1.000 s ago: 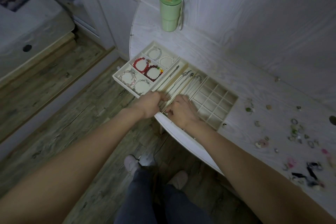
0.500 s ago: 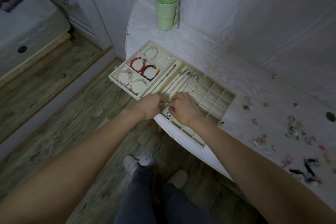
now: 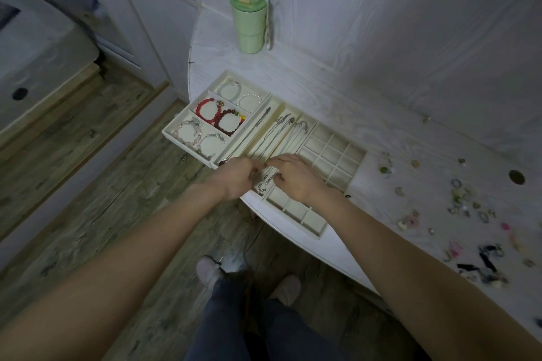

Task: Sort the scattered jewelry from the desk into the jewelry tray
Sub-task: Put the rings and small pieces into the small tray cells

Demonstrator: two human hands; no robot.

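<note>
Mid-sort at a white desk (image 3: 366,102): a thin chain necklace (image 3: 265,182) being settled into one of the long middle slots of the jewelry tray (image 3: 360,157), its dark beaded end lying in the gap between the two hands at the tray's near edge. Left hand (image 3: 234,179) curled beside it, fingertips apparently pinching the chain, though blur makes the contact hard to confirm. Right hand (image 3: 293,176) just across from it, fingers bent down onto the same slot, thumb near the beads; whether gripping or only pressing, cannot tell. Beyond the fingertips, more chains (image 3: 281,132) laid lengthwise in the neighbouring slots. Beyond and outward of the left hand, bracelets (image 3: 218,117) in red, dark and pale beads, already filling the square compartments. Just beyond and outward of the right hand, the small grid cells (image 3: 334,152), bare as far as visible. Well off past the right forearm, scattered rings and trinkets (image 3: 469,205) across the desktop, with pink and black bits nearer the edge. Far beyond both hands, a green tumbler (image 3: 249,20) against the wall.

Judged stage: bracelets and necklaces largely placed, small pieces untouched. Likely next: letting go of the chain once it lies straight, then a reach rightward for the small items, calling for a fine fingertip pinch and one piece per grid cell, with care not to drag the tray, which overhangs the desk edge.
</note>
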